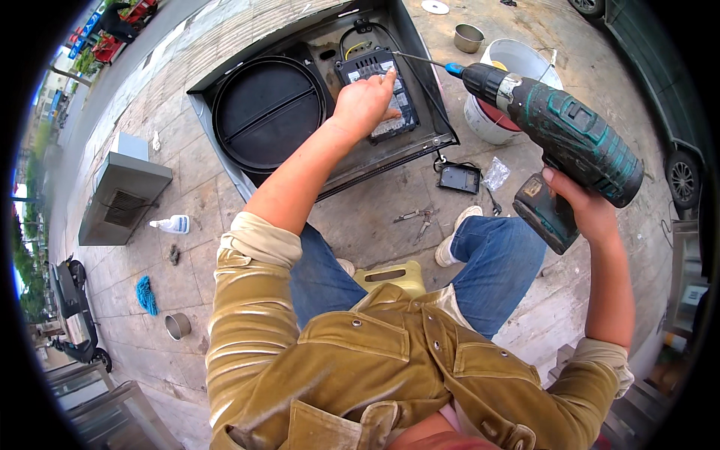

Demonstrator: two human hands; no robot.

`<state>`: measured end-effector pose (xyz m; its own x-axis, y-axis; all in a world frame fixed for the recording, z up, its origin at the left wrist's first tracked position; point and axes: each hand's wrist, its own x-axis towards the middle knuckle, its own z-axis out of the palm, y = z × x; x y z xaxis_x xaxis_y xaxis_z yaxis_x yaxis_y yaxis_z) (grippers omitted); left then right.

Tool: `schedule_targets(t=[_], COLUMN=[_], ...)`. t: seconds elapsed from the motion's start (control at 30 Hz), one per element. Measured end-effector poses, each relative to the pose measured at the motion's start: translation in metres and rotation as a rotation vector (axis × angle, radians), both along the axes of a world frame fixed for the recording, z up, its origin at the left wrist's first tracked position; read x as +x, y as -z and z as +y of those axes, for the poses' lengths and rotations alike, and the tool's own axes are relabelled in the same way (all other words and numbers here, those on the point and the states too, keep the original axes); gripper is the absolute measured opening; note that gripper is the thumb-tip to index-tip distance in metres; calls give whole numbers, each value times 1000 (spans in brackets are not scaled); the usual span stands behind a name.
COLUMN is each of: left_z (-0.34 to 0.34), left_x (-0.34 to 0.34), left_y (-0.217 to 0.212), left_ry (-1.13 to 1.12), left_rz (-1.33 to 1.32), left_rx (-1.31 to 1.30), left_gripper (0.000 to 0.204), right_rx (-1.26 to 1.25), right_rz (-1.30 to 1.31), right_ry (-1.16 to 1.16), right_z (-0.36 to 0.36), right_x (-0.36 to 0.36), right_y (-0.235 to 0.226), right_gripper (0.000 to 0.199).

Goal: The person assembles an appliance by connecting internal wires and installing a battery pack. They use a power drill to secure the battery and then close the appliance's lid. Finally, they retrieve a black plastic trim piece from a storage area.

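My right hand (589, 206) grips the handle of a black and teal cordless drill (574, 127). Its long thin bit (420, 60) reaches left, the tip at the upper right corner of a black control box (401, 105) with labels on its face. Over that box lies my left hand (365, 105), index finger stretched out and thumb apart, holding nothing. The box sits inside a dark metal appliance housing (337, 169), beside a large round black recess (270, 112). A black cable (427, 86) and a yellow wire run by the box.
A white bucket (484, 124) and a metal pot (469, 37) stand right of the housing. Pliers-like tools (418, 217) and a small black box (459, 178) lie before my feet. Leftward are a metal hood-like unit (127, 199), a white bottle (172, 224) and a blue cloth (146, 295).
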<state>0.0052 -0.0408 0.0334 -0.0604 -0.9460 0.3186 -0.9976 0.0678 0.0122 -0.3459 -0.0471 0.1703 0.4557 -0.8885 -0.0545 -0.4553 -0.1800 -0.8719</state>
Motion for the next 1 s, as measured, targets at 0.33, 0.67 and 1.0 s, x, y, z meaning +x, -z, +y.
schedule_targets(t=[0.33,0.67,1.0], left_z=[2,3,2], left_x=[2,4,7], left_y=[2,5,10], left_ry=[-6,14,37], left_rz=[60,85,92], left_rx=[0,-40,-78], left_gripper=[74,72,73], right_rx=[-55,-61,-166], right_rz=[85,123,432], right_ry=[-50,-66,-134], right_z=[-20,-30,-47], right_x=[60,76,110], right_y=[-29,-29,-75], right_gripper=[11,9,11])
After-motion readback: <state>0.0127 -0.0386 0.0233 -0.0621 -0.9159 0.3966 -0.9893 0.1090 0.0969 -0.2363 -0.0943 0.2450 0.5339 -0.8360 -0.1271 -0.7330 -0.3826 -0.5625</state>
